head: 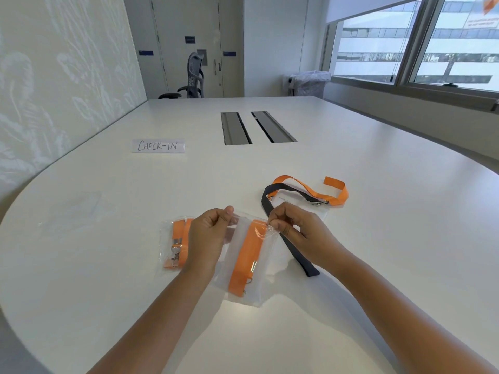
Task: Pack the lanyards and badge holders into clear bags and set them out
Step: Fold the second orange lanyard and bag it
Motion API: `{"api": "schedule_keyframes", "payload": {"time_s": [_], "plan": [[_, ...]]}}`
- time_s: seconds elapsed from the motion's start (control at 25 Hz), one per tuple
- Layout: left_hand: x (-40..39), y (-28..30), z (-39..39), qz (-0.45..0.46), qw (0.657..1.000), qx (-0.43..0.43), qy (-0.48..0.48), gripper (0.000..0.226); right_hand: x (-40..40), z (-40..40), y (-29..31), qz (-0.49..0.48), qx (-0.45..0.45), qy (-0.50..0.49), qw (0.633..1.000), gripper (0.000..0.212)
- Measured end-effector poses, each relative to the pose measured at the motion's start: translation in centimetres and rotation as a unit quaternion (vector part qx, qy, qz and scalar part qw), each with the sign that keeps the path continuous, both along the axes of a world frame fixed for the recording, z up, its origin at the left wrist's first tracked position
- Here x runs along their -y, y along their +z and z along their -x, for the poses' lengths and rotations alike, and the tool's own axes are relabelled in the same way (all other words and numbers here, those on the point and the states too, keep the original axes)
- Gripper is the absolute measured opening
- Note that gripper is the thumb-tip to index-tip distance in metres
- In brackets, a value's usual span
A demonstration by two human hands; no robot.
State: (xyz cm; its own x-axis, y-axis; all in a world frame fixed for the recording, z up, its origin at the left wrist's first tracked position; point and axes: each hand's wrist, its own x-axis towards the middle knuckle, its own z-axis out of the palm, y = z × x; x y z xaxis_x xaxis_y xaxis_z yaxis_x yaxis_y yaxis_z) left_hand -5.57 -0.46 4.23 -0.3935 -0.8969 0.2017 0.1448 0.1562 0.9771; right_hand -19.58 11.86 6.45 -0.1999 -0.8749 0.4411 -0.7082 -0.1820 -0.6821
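Note:
A clear bag (pixel 258 286) with a folded orange lanyard (pixel 245 261) and a badge holder inside is held above the white table (pixel 378 238). My left hand (pixel 209 238) pinches its top edge at the left, and my right hand (pixel 294 228) pinches the top edge at the right. To the left lies a second clear bag (pixel 167 238) holding an orange lanyard with metal clips. Behind my right hand a black lanyard (pixel 294 249), a loose orange lanyard (pixel 334 194) and a clear badge holder (pixel 302 205) lie on the table.
A paper sign reading CHECK-IN (pixel 158 146) lies farther back on the left. Empty clear bags (pixel 78 209) rest faintly visible at the left. Two cable slots (pixel 256 127) sit in the table's middle. An office chair (pixel 193 79) stands at the far end.

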Motion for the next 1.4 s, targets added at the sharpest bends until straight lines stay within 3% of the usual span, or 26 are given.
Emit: {"api": "schedule_keyframes", "payload": {"time_s": [0.16, 0.32, 0.8, 1.08, 1.24, 1.4], "plan": [[-0.7, -0.4, 0.5, -0.009, 1.0, 0.021, -0.003, 0.026, -0.1, -0.2, 0.1, -0.009, 0.053, 0.001, 0.999, 0.009], [-1.0, -0.5, 0.7, -0.014, 0.999, 0.038, -0.016, 0.026, 0.0, -0.2, 0.1, -0.035, 0.089, 0.002, 0.995, 0.024], [-1.9, -0.2, 0.5, 0.106, 0.991, 0.055, 0.06, 0.023, 0.3, -1.3, 0.3, -0.023, 0.084, -0.007, 0.996, 0.017], [-2.1, -0.3, 0.6, 0.178, 0.977, 0.107, 0.042, 0.026, 0.6, -1.5, -0.4, -0.04, 0.199, -0.036, 0.979, 0.035], [-1.7, -0.3, 0.8, 0.125, 0.982, 0.142, -0.004, 0.032, 0.7, -1.3, -0.7, -0.064, 0.24, -0.048, 0.967, 0.014], [-1.7, -0.3, 0.8, 0.024, 0.985, 0.155, -0.075, 0.045, 0.9, -1.4, -1.1, -0.059, 0.237, -0.074, 0.967, 0.009]]}}
